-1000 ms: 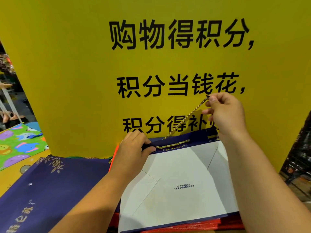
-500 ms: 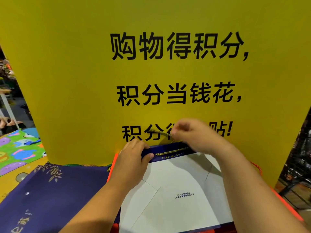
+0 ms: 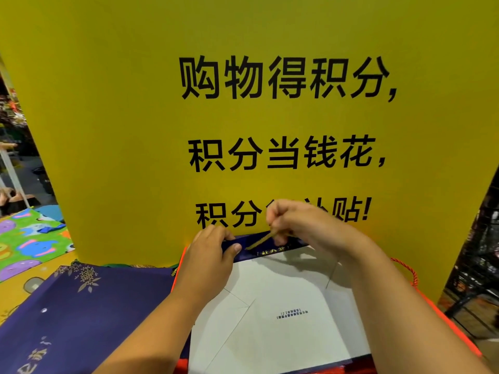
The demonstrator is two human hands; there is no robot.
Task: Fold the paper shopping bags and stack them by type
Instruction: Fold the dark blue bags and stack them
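Head view shows the navy bag point(image 3: 283, 306) lying flat in front of us, its white folded-up base panel facing up, on top of a red bag point(image 3: 459, 338). Our left hand point(image 3: 213, 252) pinches the bag's dark top band between thumb and fingers. Just to the right of that pinch, our right hand point(image 3: 305, 225) has its fingertips closed on the gold cord handle point(image 3: 259, 241). The cord slants from those fingertips down to the band, ending close beside the left thumb.

We judge the step in hand to be tucking the handle away, since the folding of this bag looks done. The next move calls for laying the cord flat along or inside the band with a light pull, so the paper does not crease, while the left pinch steadies the edge. After that the bag belongs with its own kind: a second navy bag point(image 3: 81, 306) lies well to the left of the left-hand grip. A yellow sign point(image 3: 135, 130) stands just beyond both grips.
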